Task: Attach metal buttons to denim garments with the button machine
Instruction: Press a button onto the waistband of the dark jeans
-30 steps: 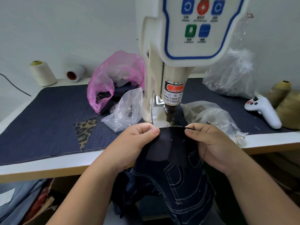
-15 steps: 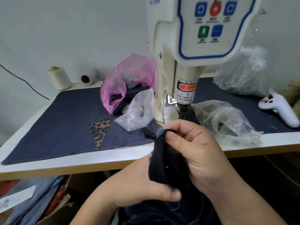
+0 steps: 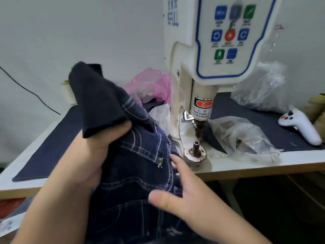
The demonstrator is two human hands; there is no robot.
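A dark denim garment (image 3: 130,175) with white stitching is bunched in front of the white button machine (image 3: 202,67). My left hand (image 3: 91,155) grips it and lifts a dark flap up to the left. My right hand (image 3: 186,196) lies on the lower denim with its fingers spread and fairly straight. A small metal rivet (image 3: 160,160) shows on the garment between my hands. The machine's lower die post (image 3: 195,147) stands bare just right of the fabric, under the punch (image 3: 198,128).
A dark denim mat (image 3: 52,152) covers the white table. A pink bag (image 3: 151,85) and a clear bag (image 3: 160,111) sit left of the machine; clear bags (image 3: 246,136) and a white handheld controller (image 3: 300,125) lie on the right. A thread cone (image 3: 67,92) stands behind the flap.
The garment has been pulled off the die and raised to the left. My left hand now lifts a flap high, and my right hand has let go and lies flat on the denim.
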